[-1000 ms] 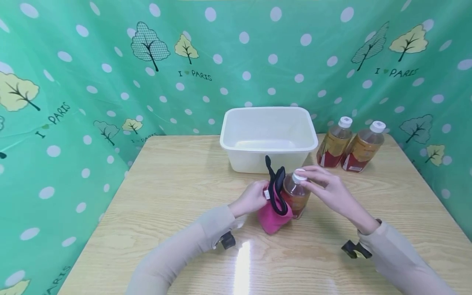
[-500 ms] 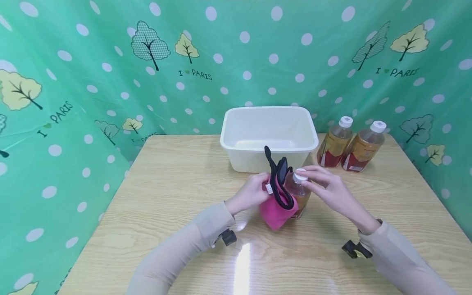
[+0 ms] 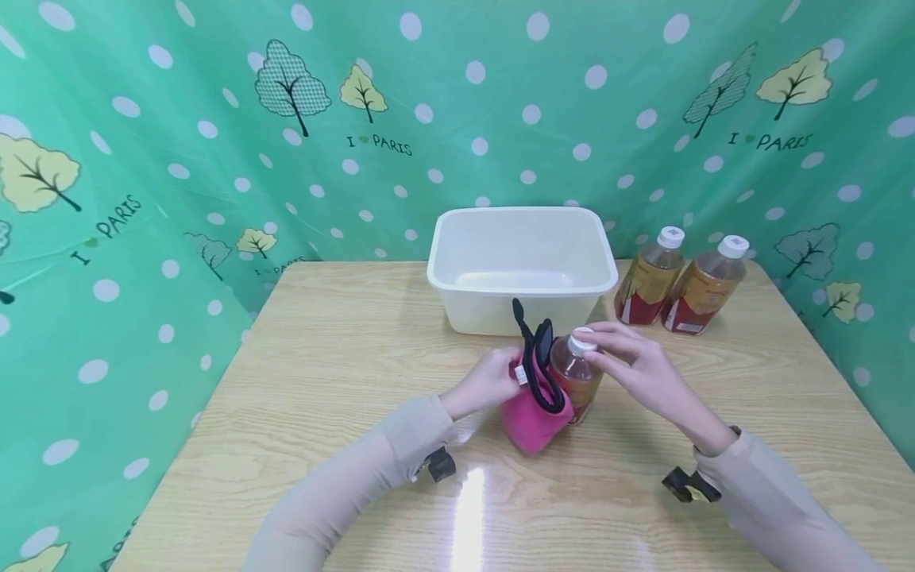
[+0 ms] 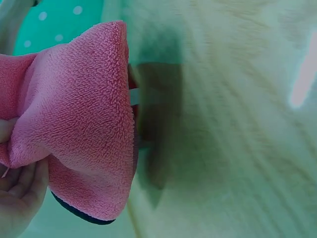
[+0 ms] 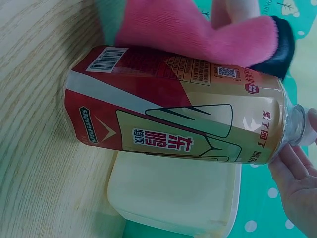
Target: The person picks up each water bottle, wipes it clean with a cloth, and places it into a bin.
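Observation:
A pink towel [image 3: 532, 421] with black edging and a small white tag is bunched in my left hand [image 3: 495, 377]; in the left wrist view its fuzzy folds [image 4: 89, 99] fill the left half, with fingers gathering the cloth. The towel lies against the side of a drink bottle [image 3: 577, 381] with a red and gold label. My right hand [image 3: 629, 357] pinches the bottle's white cap [image 3: 581, 340] between thumb and fingers. The bottle stands upright on the table; the right wrist view shows its label [image 5: 173, 114] large, the pink cloth along one side.
Behind the bottle stands a white plastic basin [image 3: 522, 292]. Two more capped bottles, a left one [image 3: 646, 282] and a right one [image 3: 704, 286], stand at the back right of the wooden table [image 3: 343, 342]. A green dotted curtain [image 3: 429, 191] hangs behind.
The towel in my left hand shifts up and to the right, then back down along the bottle's side. My right hand stays on the cap and the bottle stays put.

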{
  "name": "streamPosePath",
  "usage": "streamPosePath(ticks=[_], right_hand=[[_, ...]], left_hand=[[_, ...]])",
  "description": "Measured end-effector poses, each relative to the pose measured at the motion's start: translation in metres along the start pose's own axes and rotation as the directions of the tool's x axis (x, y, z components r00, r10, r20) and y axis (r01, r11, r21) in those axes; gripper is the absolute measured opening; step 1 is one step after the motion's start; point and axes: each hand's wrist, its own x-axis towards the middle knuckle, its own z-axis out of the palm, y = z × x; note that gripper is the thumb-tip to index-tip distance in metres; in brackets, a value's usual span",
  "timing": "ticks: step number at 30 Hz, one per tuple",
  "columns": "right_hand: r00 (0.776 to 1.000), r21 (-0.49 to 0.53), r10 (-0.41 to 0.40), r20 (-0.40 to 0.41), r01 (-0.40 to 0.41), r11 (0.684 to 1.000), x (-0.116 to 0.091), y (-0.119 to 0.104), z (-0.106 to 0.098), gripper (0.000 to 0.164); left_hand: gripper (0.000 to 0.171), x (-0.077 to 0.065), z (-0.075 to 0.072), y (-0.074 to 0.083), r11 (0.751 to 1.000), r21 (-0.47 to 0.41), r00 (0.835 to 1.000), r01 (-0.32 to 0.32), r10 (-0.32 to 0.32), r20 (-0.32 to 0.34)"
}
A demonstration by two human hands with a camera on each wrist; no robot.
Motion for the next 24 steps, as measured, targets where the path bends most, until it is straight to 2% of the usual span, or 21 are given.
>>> streamPosePath(ticks=[5, 12, 18, 24], right_hand=[[1.0, -0.002, -0.011, -0.001, 0.011, 1.0, 0.0, 0.0, 0.0, 0.03], [1.0, -0.008, -0.004, 0.006, 0.004, 1.0, 0.0, 0.002, 0.001, 0.03], [1.0, -0.013, 0.013, 0.011, -0.013, 1.0, 0.0, 0.003, 0.001, 0.031], [1.0, -0.009, 0.01, 0.003, -0.01, 1.0, 0.0, 0.002, 0.001, 0.03]], left_hand=[[0.012, -0.001, 0.006, -0.009, 0.998, -0.056, 0.999, 0.033, -0.03, 0.042], [0.012, -0.002, 0.008, -0.014, 0.994, -0.102, 0.999, 0.032, -0.029, 0.029], [0.011, -0.004, 0.005, -0.01, 0.985, -0.152, 0.996, 0.087, -0.082, 0.037], [0.014, -0.004, -0.001, -0.002, 0.985, -0.154, 0.997, 0.08, -0.077, 0.025]])
